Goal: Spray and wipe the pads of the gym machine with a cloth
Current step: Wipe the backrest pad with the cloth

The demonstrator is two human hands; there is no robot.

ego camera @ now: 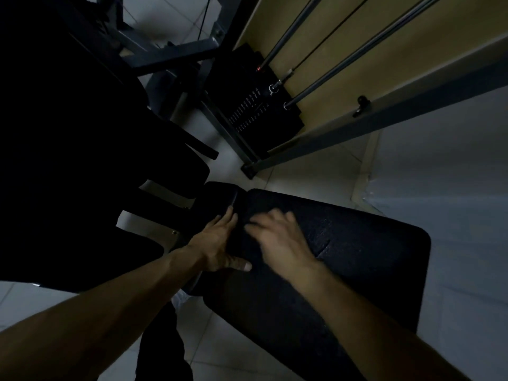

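Note:
A large black seat pad [357, 257] of the gym machine fills the lower middle of the dim head view. My left hand [217, 243] rests flat along the pad's left edge, fingers straight and thumb stretched toward me. My right hand [277, 237] lies on top of the pad just right of it, fingers spread and motion-blurred. The patch between the two hands is very dark; I cannot tell whether a dark cloth lies there. No spray bottle is in view. A smaller black pad [220, 193] sits just beyond my left fingertips.
A black weight stack [255, 105] with steel guide rods [343, 61] stands ahead. A grey frame bar [384, 111] runs diagonally to its right. Dark machine parts [82, 133] crowd the left. Pale floor tiles [453, 188] lie to the right.

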